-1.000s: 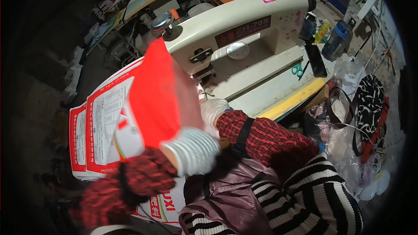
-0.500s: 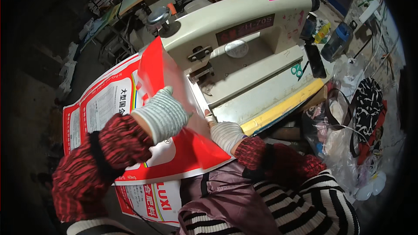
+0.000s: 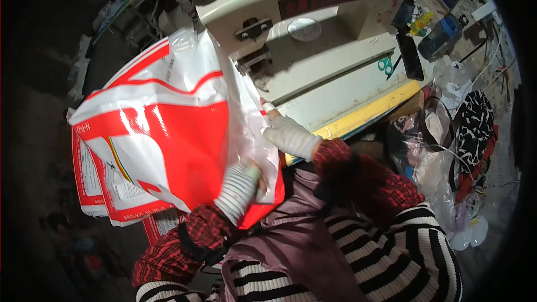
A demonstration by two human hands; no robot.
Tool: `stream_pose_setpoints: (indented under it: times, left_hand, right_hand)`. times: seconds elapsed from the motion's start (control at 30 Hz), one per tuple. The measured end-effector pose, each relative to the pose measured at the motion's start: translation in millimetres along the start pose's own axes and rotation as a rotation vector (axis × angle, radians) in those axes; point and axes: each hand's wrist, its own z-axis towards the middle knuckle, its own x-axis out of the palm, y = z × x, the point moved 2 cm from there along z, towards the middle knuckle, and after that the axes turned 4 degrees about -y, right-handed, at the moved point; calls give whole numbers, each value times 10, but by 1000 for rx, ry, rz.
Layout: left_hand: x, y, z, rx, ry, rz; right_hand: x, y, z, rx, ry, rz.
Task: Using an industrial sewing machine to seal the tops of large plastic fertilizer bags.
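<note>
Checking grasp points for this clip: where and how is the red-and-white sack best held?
Probably the red-and-white sack is best pinched at its right-hand edge, coming from the person's right, where the right hand is: that edge looks thin and fairly straight, while the body is creased and bulging. The left hand could steady the near red part from the near side.

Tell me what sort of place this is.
Probably a small sewing workshop: a large, cream-coloured industrial sewing machine stands in front, a red-and-white printed plastic sack is at its left end, and green-handled scissors lie nearby.
</note>
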Motion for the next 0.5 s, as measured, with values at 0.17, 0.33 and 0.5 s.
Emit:
stream_pose_setpoints:
  times: [0.17, 0.33, 0.5]
  left_hand:
    - [-261, -340, 173, 548, -478, -336]
    - [-207, -260, 135, 323, -275, 967]
    - [-242, -71, -155, 41, -87, 1169]
  right_hand:
    - [-32, 382, -756, 241, 437, 986]
    - [30, 421, -902, 218, 545, 995]
    - [-72, 431, -958, 265, 543, 890]
